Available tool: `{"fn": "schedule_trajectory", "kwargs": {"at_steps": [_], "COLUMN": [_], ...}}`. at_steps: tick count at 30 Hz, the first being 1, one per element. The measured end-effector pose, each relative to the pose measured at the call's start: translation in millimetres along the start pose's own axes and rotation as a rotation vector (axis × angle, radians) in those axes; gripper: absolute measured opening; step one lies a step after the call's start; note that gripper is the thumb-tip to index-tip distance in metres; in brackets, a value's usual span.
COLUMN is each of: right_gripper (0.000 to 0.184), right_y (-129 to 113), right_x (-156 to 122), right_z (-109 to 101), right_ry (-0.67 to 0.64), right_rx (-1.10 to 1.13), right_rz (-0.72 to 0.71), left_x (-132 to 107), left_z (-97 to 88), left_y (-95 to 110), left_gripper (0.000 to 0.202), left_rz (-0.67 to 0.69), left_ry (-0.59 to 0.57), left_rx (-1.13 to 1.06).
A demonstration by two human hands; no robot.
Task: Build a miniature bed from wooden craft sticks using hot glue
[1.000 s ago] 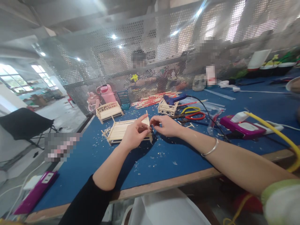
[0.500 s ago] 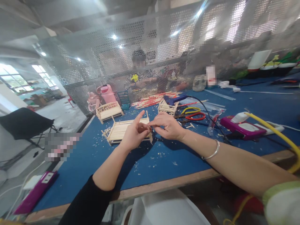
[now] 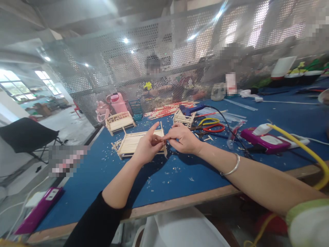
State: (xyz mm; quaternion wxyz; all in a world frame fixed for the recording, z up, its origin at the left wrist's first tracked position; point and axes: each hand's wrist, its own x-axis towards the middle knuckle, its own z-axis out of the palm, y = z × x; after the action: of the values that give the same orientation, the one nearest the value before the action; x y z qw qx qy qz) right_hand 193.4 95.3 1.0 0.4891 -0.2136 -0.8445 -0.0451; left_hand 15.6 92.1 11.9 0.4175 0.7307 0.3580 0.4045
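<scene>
A miniature wooden bed frame (image 3: pixel 130 142), built of thin pale sticks with corner posts, stands on the blue tabletop (image 3: pixel 169 187). Over its right end is my left hand (image 3: pixel 146 147), thumb and bent fingers pinched together, index finger pointing up. My right hand (image 3: pixel 183 138) comes in from the right with its fingers curled, and its fingertips meet those of the left beside the bed's right post. Whatever lies between the fingertips is too small and covered to make out.
Behind are a small wooden bench (image 3: pixel 120 121), a second stick piece (image 3: pixel 183 118) with a blue glue gun (image 3: pixel 191 109), and red-tipped sticks (image 3: pixel 171 109). Red-and-yellow-handled pliers (image 3: pixel 213 127) and a purple power strip (image 3: pixel 266 140) lie right. A mesh screen (image 3: pixel 115 68) stands behind; people sit beyond it.
Both hands keep nearly the same pose at the bed's right end. My right fingertips have shifted very slightly; the bed has stayed put.
</scene>
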Motion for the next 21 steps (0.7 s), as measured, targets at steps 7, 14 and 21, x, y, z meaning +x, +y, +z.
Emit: {"fn": "schedule_trajectory", "kwargs": {"at_steps": [7,14,21], "right_gripper": [0.028,0.029,0.029], "right_y": [-1.4,-0.6,0.0], "right_x": [0.2,-1.7,-3.2], "right_z": [-2.1,0.7,0.4], "right_ry": [-0.023,-0.01,-0.02], "right_rx": [-0.009,-0.02,-0.03], "right_rz": [0.002,0.003,0.029], "left_x": [0.1,-1.8,-0.7], "left_z": [1.7,-0.3,-10.7], "left_y": [1.0,1.2,3.0], "left_gripper": [0.086,0.079,0.039], "left_rz": [-0.013,-0.002,0.115], "left_ry": [0.028,0.006,0.172], "left_rx": [-0.015,-0.063,0.253]}}
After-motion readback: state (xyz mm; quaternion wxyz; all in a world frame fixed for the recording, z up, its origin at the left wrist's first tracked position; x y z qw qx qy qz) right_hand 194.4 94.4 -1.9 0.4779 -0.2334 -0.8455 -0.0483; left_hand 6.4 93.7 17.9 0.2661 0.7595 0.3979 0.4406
